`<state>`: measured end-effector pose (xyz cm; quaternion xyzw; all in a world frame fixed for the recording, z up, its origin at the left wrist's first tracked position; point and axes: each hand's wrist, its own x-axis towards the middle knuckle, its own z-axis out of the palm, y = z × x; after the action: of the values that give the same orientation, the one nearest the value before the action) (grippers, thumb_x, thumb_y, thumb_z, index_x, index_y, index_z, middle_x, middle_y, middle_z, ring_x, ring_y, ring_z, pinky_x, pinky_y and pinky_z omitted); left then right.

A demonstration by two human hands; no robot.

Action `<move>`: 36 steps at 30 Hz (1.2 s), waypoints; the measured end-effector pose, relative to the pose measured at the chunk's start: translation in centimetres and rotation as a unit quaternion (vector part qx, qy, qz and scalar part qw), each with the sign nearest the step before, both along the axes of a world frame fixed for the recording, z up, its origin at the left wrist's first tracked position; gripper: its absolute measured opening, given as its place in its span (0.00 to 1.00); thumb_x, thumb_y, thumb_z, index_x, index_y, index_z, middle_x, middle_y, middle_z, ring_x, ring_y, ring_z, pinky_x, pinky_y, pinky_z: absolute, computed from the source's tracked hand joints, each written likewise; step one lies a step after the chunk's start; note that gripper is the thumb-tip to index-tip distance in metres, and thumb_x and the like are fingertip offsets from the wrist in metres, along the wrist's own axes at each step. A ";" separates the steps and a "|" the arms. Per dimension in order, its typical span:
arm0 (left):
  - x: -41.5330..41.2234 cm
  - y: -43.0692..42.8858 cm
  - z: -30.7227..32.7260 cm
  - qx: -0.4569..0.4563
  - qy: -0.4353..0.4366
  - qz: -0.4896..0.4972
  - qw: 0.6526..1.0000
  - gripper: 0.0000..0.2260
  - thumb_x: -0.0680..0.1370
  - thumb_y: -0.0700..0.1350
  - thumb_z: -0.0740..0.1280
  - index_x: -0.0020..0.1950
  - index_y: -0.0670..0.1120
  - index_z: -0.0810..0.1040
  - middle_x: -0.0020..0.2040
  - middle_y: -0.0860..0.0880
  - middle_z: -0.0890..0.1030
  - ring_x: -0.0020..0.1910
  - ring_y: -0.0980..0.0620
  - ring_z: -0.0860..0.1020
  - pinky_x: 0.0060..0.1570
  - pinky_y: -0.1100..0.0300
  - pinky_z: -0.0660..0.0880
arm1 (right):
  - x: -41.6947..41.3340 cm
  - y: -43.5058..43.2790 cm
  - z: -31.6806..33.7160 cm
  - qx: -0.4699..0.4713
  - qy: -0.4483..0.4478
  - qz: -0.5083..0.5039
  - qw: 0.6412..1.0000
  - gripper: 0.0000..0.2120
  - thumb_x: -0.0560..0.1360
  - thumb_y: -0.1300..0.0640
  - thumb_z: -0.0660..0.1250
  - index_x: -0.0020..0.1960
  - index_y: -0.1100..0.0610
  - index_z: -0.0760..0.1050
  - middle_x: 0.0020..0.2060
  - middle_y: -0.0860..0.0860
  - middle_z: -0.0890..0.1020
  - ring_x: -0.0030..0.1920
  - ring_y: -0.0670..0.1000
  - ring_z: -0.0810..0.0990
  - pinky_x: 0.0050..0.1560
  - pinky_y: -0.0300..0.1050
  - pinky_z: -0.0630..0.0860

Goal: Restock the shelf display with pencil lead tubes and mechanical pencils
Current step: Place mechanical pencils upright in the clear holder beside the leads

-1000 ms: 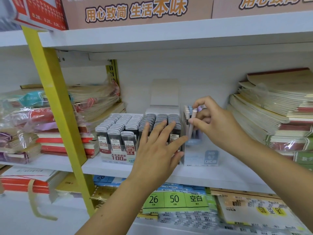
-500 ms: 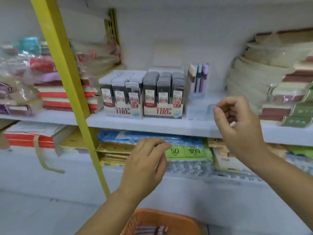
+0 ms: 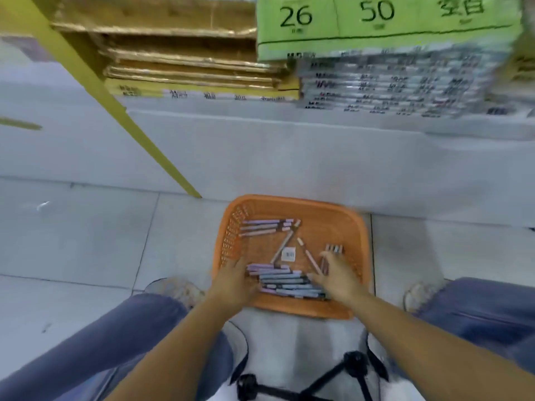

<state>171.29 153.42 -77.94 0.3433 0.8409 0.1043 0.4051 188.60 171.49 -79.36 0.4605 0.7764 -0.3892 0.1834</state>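
An orange plastic basket (image 3: 292,199) stands on the tiled floor between my knees. Several purple and grey mechanical pencils (image 3: 286,282) lie piled along its near side. A few more pencils (image 3: 266,227) lie at its far left, and a small bundle (image 3: 334,248) at its right. My left hand (image 3: 234,280) reaches into the basket, its fingers touching the left end of the pile. With fingers spread, my right hand (image 3: 337,277) hovers over the pile's right end, just short of the small bundle. The view is blurred, and neither hand plainly grips anything.
A slanting yellow shelf post (image 3: 115,102) meets the floor left of the basket. Above, the bottom shelf holds green paper packs (image 3: 385,27), gold card stacks (image 3: 179,62) and printed packets (image 3: 385,88). A wheeled stool base (image 3: 304,377) is under me.
My view has dropped from the shelf display down to the floor basket. Both hands left the shelf and came down into the basket, onto the pencils.
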 end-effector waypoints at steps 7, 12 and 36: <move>-0.5 1.9 -5.0 -0.071 -0.009 -0.036 0.997 0.31 0.76 0.56 0.71 0.76 0.47 0.66 0.74 0.45 0.68 0.72 0.44 0.66 0.72 0.52 0.64 | -1.6 -0.9 -4.8 0.049 -0.040 0.097 0.993 0.43 0.65 0.41 0.76 0.73 0.50 0.60 0.74 0.57 0.62 0.73 0.59 0.59 0.72 0.55 0.60; -0.7 4.1 -6.9 -0.103 0.023 -0.085 0.991 0.33 0.73 0.61 0.72 0.74 0.49 0.67 0.73 0.44 0.67 0.71 0.41 0.66 0.70 0.46 0.66 | -2.0 -1.5 -6.1 0.052 -0.012 0.122 0.991 0.27 0.69 0.45 0.74 0.64 0.51 0.68 0.62 0.54 0.75 0.65 0.56 0.68 0.60 0.51 0.71; -1.4 4.5 -7.0 -0.015 -0.061 -0.060 0.996 0.15 0.83 0.44 0.64 0.69 0.43 0.73 0.65 0.40 0.77 0.61 0.42 0.77 0.63 0.49 0.73 | 0.0 0.0 -4.3 0.039 0.069 -0.213 0.974 0.15 0.77 0.62 0.68 0.63 0.59 0.74 0.60 0.58 0.73 0.57 0.57 0.75 0.58 0.45 0.70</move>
<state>169.92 157.95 -84.92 0.3803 0.7939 0.0874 0.4663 188.63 171.48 -83.69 0.5943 0.6859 -0.4192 0.0244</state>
